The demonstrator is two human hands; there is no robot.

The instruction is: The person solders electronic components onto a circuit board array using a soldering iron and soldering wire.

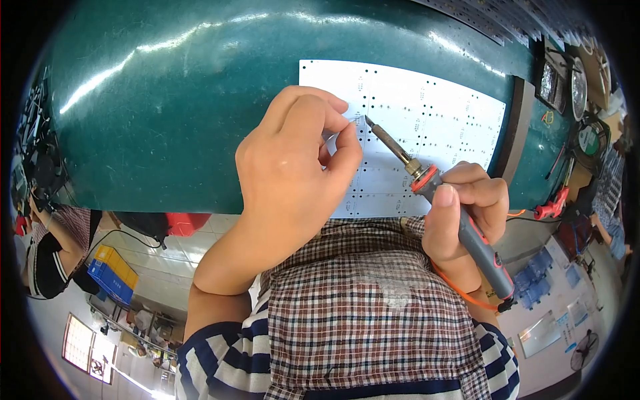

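A white circuit board panel (pixel 460 100), marked with small prints and dark holes, lies flat on the bench in front of me. My right hand (pixel 441 223) grips a grey and red soldering iron (pixel 477 240) by its handle. The iron slants up and left, its dark tip close over the panel's left part; whether it touches cannot be told. My left hand (pixel 287 150) is closed in a pinch over the panel's left edge. From its fingertips a thin strand like solder wire (pixel 357 120) reaches toward the tip, mostly hidden by the fingers.
The green bench top (pixel 153 127) spreads to the left. A dark bar (pixel 515 127) stands along the panel's right side, with a wire spool (pixel 589 141) and a red tool (pixel 553 203) beyond. The iron's orange cord (pixel 460 293) hangs by my right arm. Other people sit at both sides.
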